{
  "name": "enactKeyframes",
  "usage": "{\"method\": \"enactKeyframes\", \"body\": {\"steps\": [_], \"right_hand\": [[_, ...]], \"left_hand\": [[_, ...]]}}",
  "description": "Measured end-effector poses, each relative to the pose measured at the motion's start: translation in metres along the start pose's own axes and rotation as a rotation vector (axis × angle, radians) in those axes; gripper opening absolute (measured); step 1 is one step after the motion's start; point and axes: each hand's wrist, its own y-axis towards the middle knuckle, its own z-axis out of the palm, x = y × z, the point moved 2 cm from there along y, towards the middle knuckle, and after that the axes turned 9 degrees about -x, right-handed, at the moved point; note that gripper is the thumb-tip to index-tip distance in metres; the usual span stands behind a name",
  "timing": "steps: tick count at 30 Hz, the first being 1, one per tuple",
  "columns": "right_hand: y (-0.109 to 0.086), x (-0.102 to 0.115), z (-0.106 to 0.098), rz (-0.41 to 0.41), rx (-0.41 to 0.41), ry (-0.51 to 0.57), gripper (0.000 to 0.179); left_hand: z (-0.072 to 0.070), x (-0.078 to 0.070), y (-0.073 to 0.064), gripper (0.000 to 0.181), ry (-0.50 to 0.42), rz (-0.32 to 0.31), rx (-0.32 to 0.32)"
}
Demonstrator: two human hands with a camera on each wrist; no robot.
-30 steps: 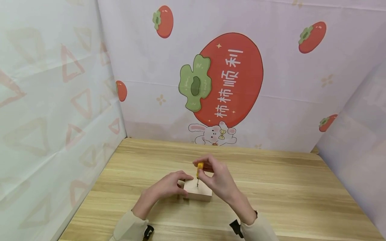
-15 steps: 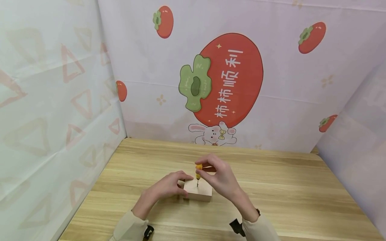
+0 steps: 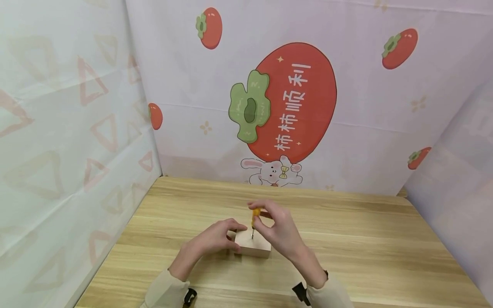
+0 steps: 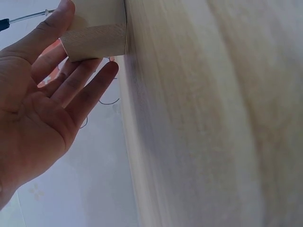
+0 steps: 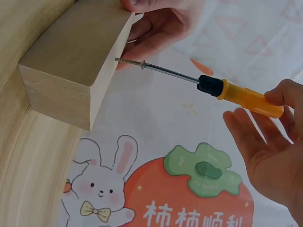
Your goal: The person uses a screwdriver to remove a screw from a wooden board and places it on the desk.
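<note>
A pale rectangular wooden block (image 3: 255,249) lies on the table, and my left hand (image 3: 215,236) holds its left end between thumb and fingers. Partway into the block's top stands a screw (image 5: 130,62), most of its thread exposed. My right hand (image 3: 283,230) pinches the end of a screwdriver with a yellow handle (image 5: 246,98) between thumb and fingers. Its metal shaft (image 5: 170,72) meets the screw head in line, nearly upright over the block. In the left wrist view, the thumb (image 4: 54,23) lies along the block and the screwdriver's shaft shows at the upper left.
The wood-grain table (image 3: 366,244) extends around the block on all sides. Behind it hangs a printed cloth backdrop (image 3: 185,145) with persimmons and a rabbit, and another cloth (image 3: 50,149) closes the left side. Black straps (image 3: 301,293) hang at both wrists.
The right fingers and thumb have rolled round the screwdriver's handle, first one way and then back, with the hand tilting slightly. The left hand and the block have stayed put.
</note>
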Motion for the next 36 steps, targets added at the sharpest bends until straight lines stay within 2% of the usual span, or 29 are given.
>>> {"method": "enactKeyframes", "body": {"steps": [5, 11, 20, 24, 30, 36], "right_hand": [[-0.003, -0.001, -0.002, -0.010, -0.029, -0.054, 0.035], [-0.003, 0.003, -0.005, 0.003, -0.039, -0.039, 0.035], [0.005, 0.002, -0.009, 0.072, 0.120, 0.044, 0.027], [0.006, 0.001, -0.011, 0.091, 0.150, 0.048, 0.028], [0.002, 0.003, -0.008, 0.077, 0.103, -0.005, 0.031], [0.001, 0.008, -0.004, 0.037, 0.014, -0.069, 0.031]], "left_hand": [[0.000, 0.000, 0.000, 0.057, 0.006, 0.010, 0.002], [0.000, 0.002, 0.000, 0.057, 0.013, -0.001, -0.002], [0.000, 0.003, 0.001, 0.057, 0.013, -0.003, -0.005], [-0.001, 0.002, 0.001, 0.057, 0.012, -0.001, -0.001], [0.000, 0.001, 0.001, 0.057, 0.007, -0.002, 0.001], [0.001, 0.002, 0.001, 0.058, 0.020, 0.018, -0.005]]}}
